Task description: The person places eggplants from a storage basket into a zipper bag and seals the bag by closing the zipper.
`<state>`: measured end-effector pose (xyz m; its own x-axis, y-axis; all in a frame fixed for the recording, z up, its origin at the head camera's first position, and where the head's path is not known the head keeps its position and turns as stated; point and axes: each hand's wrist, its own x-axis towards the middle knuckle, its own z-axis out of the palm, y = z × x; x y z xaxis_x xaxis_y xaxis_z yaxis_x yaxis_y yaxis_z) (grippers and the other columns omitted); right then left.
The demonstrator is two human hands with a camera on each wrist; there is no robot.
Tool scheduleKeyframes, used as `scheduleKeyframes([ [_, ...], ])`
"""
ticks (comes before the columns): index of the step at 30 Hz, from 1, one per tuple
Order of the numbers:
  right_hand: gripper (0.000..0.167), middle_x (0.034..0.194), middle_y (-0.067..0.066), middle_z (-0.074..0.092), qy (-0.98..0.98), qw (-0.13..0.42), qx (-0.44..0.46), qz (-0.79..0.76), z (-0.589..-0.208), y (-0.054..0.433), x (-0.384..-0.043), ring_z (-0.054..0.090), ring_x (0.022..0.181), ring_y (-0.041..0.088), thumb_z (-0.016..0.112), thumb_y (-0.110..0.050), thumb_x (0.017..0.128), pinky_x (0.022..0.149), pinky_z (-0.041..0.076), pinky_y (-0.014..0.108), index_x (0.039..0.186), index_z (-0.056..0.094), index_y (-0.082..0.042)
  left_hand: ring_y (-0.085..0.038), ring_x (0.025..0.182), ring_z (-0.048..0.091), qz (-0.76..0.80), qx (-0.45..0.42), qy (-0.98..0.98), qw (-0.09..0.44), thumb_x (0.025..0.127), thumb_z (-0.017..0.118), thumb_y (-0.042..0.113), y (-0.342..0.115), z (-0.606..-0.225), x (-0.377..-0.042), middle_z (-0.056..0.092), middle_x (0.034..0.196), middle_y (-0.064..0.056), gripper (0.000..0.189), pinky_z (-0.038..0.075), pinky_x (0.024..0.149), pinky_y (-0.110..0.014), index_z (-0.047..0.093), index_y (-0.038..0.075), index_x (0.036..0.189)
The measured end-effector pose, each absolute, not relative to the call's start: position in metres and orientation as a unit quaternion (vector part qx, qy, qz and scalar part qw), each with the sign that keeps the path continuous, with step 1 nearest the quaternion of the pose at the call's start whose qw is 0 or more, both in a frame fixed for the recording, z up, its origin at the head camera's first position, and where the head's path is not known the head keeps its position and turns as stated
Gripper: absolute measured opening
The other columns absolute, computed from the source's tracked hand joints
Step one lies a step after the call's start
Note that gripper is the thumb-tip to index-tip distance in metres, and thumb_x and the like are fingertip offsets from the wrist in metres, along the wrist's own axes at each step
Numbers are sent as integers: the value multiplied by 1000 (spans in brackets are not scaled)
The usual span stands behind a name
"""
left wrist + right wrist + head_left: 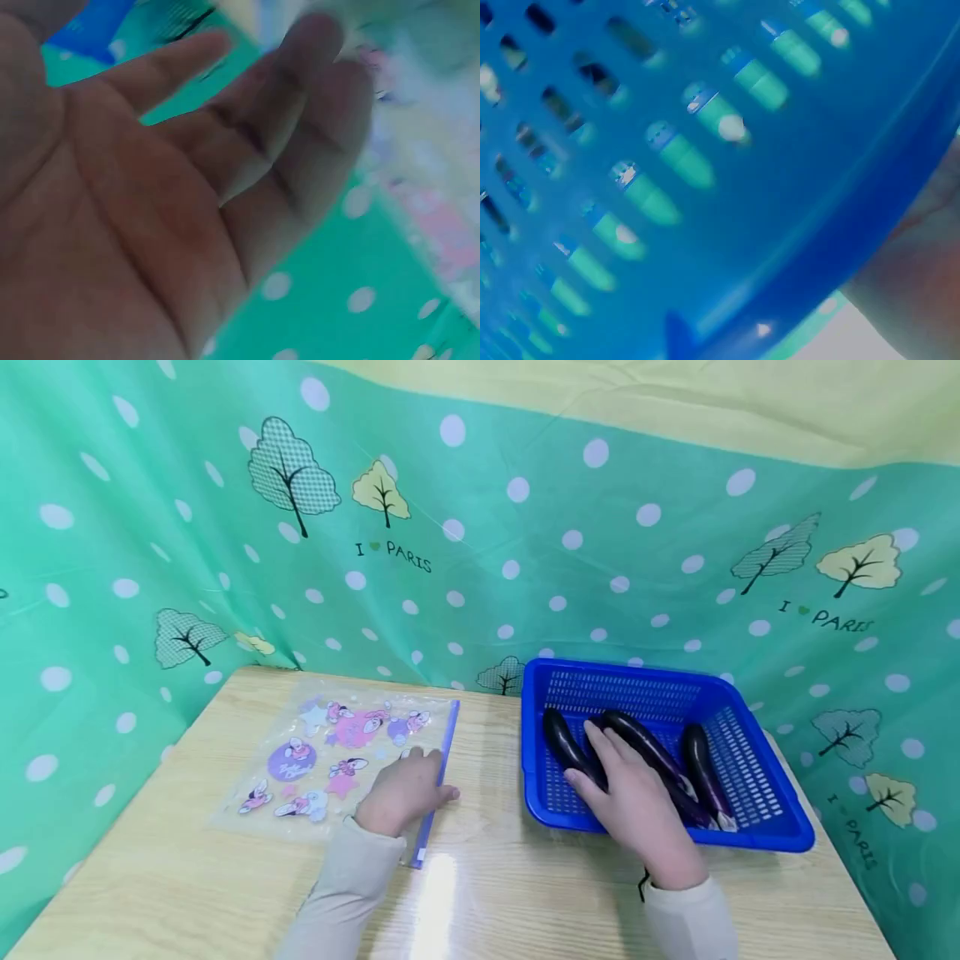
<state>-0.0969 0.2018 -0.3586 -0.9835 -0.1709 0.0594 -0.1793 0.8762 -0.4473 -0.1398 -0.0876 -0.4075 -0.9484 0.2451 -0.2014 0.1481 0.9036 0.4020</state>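
Observation:
A clear zip bag (292, 764) printed with pink and purple cartoon figures lies flat on the table, its purple slider strip (449, 739) on the right. My left hand (405, 789) is over this strip edge. Its fingers are loosely bent with nothing between them in the left wrist view. Several dark purple eggplants lie in a blue basket (529, 760). My right hand (637, 802) reaches over the basket's front rim, fingers extended between the left eggplant (561, 739) and the middle eggplant (645, 743). Another eggplant (701, 768) lies at the right. Whether the fingertips touch is unclear.
The light wood table (495, 893) carries the bag at left and the basket at right. A green dotted cloth (480, 560) with tree prints hangs behind and along both sides. In the right wrist view the slotted basket wall (780, 187) hides most of the hand.

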Motion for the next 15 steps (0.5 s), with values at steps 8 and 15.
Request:
scheduleKeyframes([
  [8,60,150,22,45,-964,-35,91,248,-362,229,-106,41,137,45,58,-38,103,106,35,62,152,43,-7,-28,84,56,201,77,965,149,88,74,9,-100,-424,-136,54,106,-20,53,55,68,-47,53,-6,134],
  [15,66,142,28,51,-966,-71,47,242,-349,262,-96,51,127,47,51,-49,103,96,43,64,153,41,-8,-36,95,56,215,89,962,139,81,67,-8,-100,-426,-123,53,116,-25,53,54,80,-52,55,-7,133],
])
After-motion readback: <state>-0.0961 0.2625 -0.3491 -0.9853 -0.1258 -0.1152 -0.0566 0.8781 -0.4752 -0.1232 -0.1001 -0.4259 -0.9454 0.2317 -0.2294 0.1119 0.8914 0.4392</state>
